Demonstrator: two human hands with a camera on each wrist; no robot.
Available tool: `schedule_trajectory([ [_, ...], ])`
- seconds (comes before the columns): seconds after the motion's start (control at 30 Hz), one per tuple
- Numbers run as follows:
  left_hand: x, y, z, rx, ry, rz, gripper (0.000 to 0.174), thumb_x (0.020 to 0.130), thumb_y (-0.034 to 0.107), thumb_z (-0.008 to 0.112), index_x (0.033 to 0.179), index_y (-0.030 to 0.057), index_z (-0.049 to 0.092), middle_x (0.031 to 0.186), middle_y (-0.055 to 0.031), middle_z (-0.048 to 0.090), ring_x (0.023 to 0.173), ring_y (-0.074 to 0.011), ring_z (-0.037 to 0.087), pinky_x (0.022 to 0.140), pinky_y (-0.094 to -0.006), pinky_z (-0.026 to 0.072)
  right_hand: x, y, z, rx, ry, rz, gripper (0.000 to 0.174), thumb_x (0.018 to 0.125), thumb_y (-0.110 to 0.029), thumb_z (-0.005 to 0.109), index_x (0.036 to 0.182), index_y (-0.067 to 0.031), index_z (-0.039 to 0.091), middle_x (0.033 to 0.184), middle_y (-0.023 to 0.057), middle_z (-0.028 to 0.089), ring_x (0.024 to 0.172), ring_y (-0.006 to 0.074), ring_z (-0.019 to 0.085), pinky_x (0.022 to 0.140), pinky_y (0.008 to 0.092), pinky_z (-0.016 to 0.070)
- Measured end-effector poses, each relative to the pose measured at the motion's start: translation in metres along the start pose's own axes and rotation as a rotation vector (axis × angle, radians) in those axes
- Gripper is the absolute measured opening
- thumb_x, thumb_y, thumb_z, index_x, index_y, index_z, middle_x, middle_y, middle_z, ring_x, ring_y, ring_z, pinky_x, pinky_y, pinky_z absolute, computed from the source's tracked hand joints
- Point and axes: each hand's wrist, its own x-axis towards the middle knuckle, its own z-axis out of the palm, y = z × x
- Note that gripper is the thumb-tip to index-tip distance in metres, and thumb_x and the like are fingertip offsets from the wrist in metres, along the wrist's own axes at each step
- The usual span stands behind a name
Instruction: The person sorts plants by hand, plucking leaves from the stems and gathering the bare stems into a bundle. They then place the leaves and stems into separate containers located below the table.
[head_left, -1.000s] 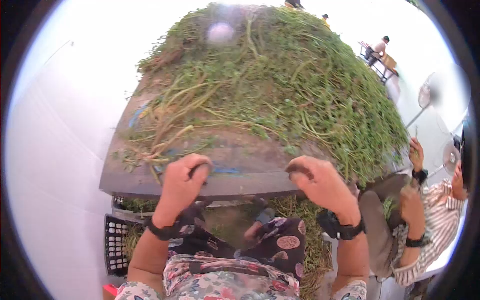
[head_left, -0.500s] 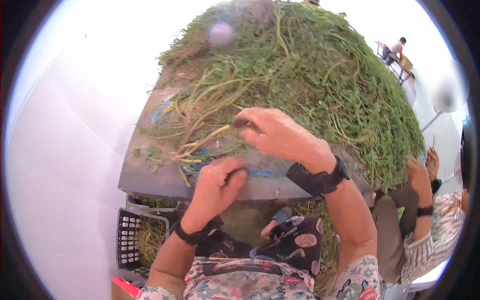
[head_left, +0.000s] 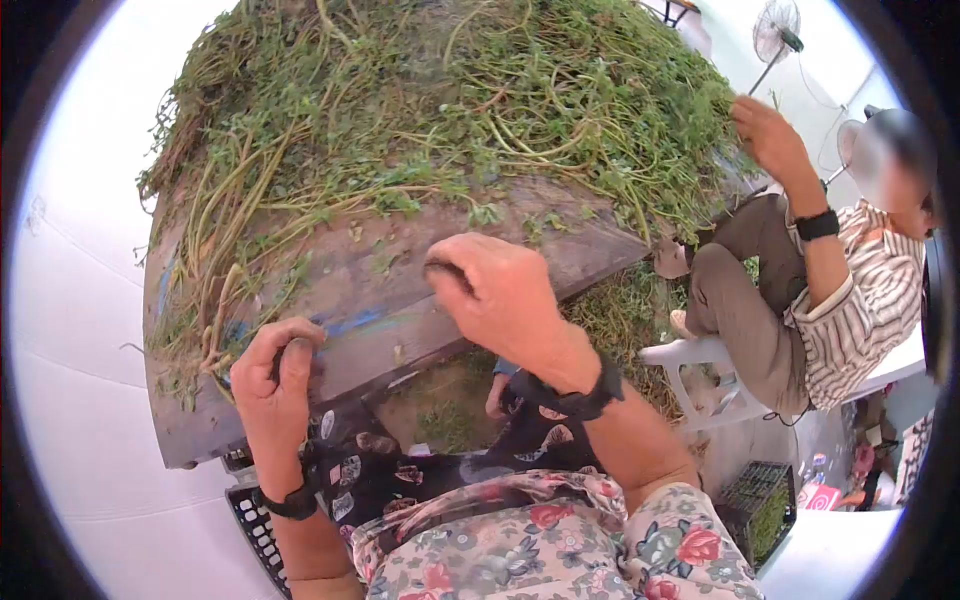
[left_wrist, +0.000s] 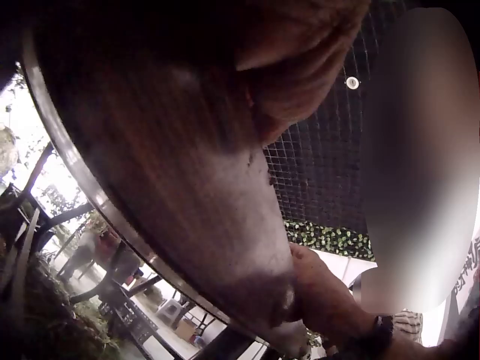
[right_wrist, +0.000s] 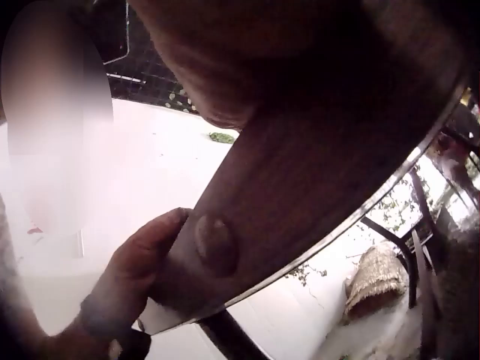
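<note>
Left hand (head_left: pixel 275 375) and right hand (head_left: pixel 502 300) are curled at the table (head_left: pixel 375 295), nothing visibly held. Probable step: sorting leafy stems (head_left: pixel 560 130); next move likely requires 1 selective pinch.

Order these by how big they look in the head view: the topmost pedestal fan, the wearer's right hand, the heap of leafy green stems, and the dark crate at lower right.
1. Heap of leafy green stems
2. Wearer's right hand
3. Dark crate
4. Topmost pedestal fan
Apparent size only.

Seated person (head_left: pixel 862 305) in stripes; white stool (head_left: pixel 698 352); standing fan (head_left: pixel 776 30).
</note>
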Motion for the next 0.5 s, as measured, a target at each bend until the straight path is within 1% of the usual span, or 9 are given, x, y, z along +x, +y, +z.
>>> schedule_trajectory([
  [0.1,0.0003,-0.0013,0.003,0.006,0.019,0.035,0.012,0.083,0.011,0.053,0.082,0.0003,0.058,0.079,-0.004,0.059,0.073,-0.0118,0.053,0.069,-0.0228,0.0411,-0.0016,-0.0004,0.0003,-0.012,0.023,0.007,0.009,0.072,-0.01,0.059,0.078,-0.0064,0.055,0.071,0.0103,0.057,0.067,0.03,0.057,0.057,0.0377,0.0459],
  [0.3,-0.0003,0.0024,0.0038,0.014,0.009,-0.014,0.011,0.083,0.009,0.052,0.08,-0.0006,0.057,0.081,-0.0046,0.059,0.076,-0.0123,0.053,0.072,-0.0229,0.0404,-0.0028,0.0,-0.0009,0.014,0.054,-0.015,0.008,0.072,-0.01,0.059,0.078,-0.0063,0.054,0.07,0.01,0.057,0.067,0.0288,0.057,0.057,0.037,0.0457],
  [0.4,-0.0007,-0.0022,0.0031,0.024,-0.014,0.024,0.021,0.088,0.019,0.051,0.084,-0.0009,0.057,0.083,-0.0049,0.058,0.079,-0.0119,0.052,0.075,-0.0245,0.0404,-0.0031,-0.0002,-0.0009,0.018,0.06,-0.012,0.008,0.071,-0.009,0.059,0.077,-0.0061,0.054,0.07,0.0095,0.057,0.068,0.0282,0.057,0.058,0.0367,0.0458],
  [0.5,-0.0012,-0.0049,0.0036,0.005,-0.017,0.028,0.019,0.088,0.017,0.05,0.085,-0.0009,0.056,0.084,-0.0054,0.058,0.079,-0.0121,0.052,0.076,-0.0247,0.0404,-0.0033,-0.0002,-0.001,0.019,0.072,-0.019,0.008,0.071,-0.009,0.059,0.077,-0.0058,0.054,0.07,0.0092,0.057,0.068,0.0278,0.057,0.058,0.0366,0.0459],
])
